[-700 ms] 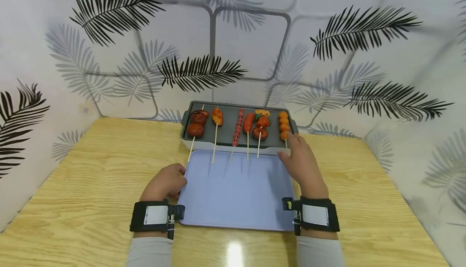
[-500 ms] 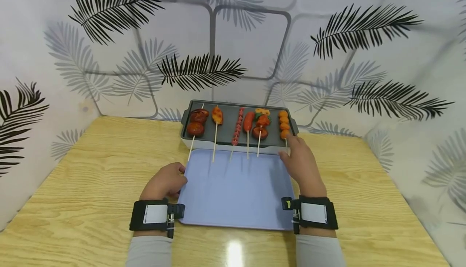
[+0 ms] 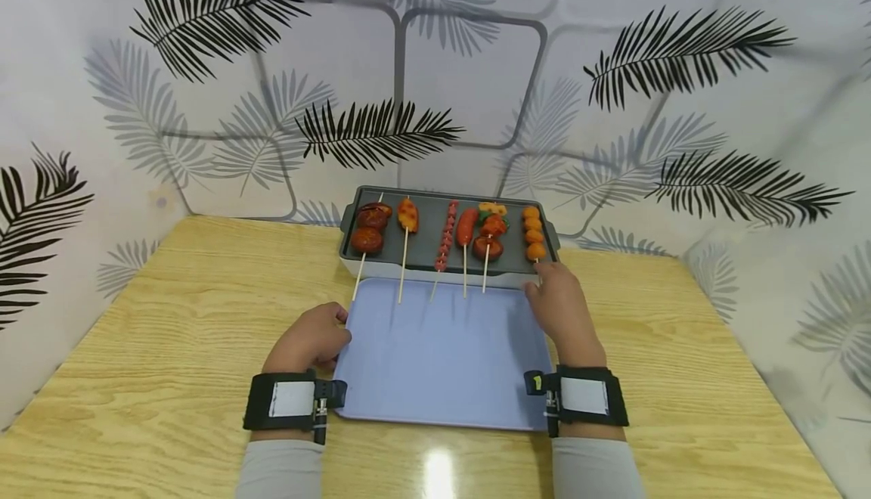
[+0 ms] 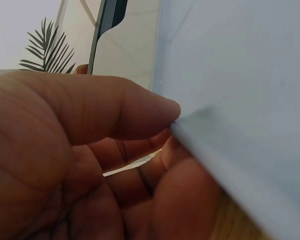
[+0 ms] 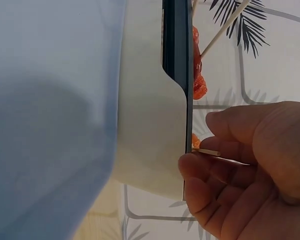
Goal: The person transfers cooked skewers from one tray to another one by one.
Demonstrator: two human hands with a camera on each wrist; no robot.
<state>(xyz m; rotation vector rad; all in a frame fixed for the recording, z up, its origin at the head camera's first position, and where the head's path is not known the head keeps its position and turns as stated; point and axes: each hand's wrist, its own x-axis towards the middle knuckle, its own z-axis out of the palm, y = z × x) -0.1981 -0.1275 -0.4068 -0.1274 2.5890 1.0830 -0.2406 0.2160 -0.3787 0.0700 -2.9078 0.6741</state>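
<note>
In the left wrist view my left hand (image 4: pixel 90 130) pinches the rim of the pale blue tray (image 3: pixel 435 363) between thumb and fingers, at the tray's left side. My right hand (image 3: pixel 563 306) is at the right front corner of the grill (image 3: pixel 427 230). Its thumb stands apart from the half-bent fingers, and the stick end (image 5: pixel 208 152) of the rightmost skewer lies between them, over the index finger. That skewer of orange balls (image 3: pixel 533 234) lies on the dark grill plate, its stick poking out over the front edge.
Several other skewers share the grill: dark brown pieces (image 3: pixel 367 240), a golden piece (image 3: pixel 408 215), thin pink slices (image 3: pixel 445 236), a red sausage (image 3: pixel 466 225) and mixed vegetables (image 3: pixel 490 234). Their sticks overhang the tray's far edge. The wooden table (image 3: pixel 190 317) meets a leaf-patterned cloth behind.
My right hand has drawn back slightly toward me, so its fingertips are lower along the stick below the orange balls. The left hand stays at the tray rim.
</note>
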